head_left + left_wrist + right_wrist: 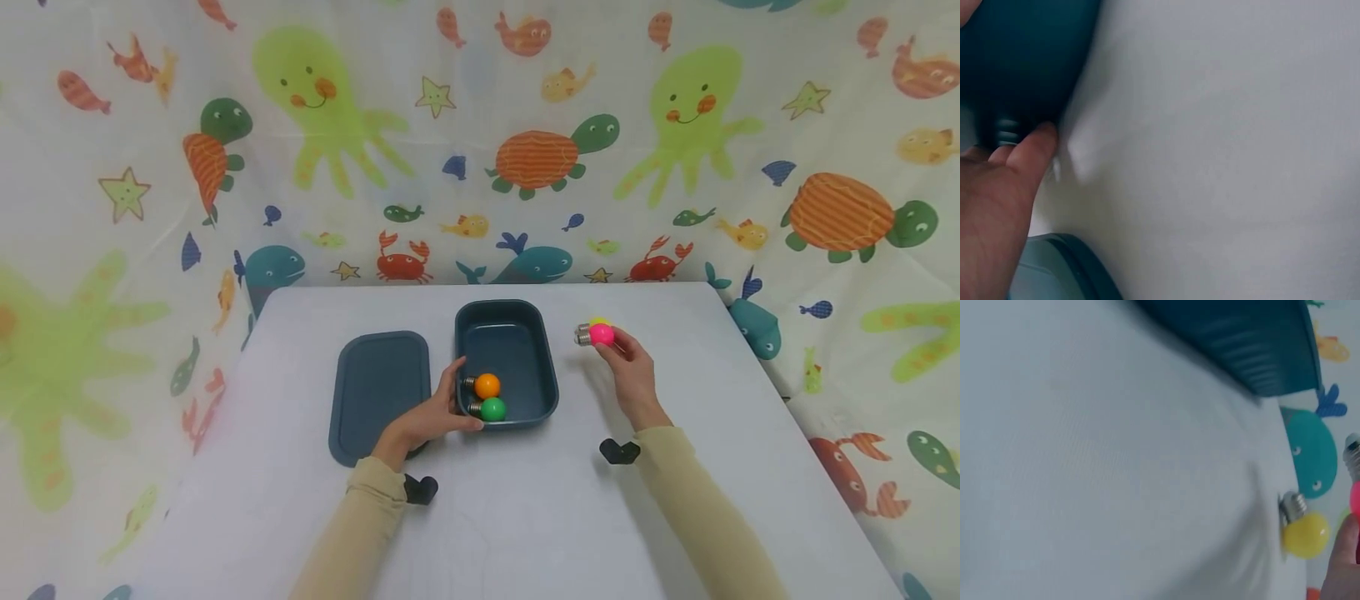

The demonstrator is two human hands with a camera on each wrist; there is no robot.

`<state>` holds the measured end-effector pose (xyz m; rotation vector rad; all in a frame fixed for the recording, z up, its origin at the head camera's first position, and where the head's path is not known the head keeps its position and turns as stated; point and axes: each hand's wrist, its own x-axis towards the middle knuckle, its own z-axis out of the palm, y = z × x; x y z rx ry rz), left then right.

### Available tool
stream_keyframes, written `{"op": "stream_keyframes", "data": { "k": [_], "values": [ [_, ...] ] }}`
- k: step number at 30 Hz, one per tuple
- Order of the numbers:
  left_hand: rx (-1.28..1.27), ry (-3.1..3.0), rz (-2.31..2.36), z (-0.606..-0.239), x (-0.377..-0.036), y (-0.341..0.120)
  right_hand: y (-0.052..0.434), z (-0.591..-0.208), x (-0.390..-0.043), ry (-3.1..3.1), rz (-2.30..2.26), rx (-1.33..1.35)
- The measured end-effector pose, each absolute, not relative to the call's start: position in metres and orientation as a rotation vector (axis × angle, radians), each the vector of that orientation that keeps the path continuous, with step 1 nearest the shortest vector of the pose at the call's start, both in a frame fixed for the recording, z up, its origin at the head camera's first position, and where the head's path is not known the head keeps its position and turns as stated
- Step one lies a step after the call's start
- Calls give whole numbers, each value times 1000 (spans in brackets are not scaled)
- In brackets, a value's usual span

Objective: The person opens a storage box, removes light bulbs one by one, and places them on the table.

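A dark blue rectangular box sits open on the table. Inside, against its near left side, lie an orange light bulb and a green light bulb. My left hand holds the box at its near left corner, thumb along the near wall and fingers at the left wall. To the right of the box, my right hand pinches a pink light bulb above the table, metal base pointing left. A yellow light bulb lies on the table just beyond it, mostly hidden in the head view.
Left of the box a matching dark blue lid lies flat, partly under my left hand. The white table meets a curtain printed with sea animals at its back edge. Black wrist mounts stick out at both sleeves.
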<state>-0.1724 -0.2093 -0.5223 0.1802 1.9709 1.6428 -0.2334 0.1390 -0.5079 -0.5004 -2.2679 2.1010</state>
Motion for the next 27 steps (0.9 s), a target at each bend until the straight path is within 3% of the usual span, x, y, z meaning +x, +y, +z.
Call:
{"op": "stream_keyframes", "data": {
  "k": [27],
  "values": [
    [176, 1976, 1643, -523, -172, -211, 156, -535, -245, -2700, 1626, -542]
  ]
}}
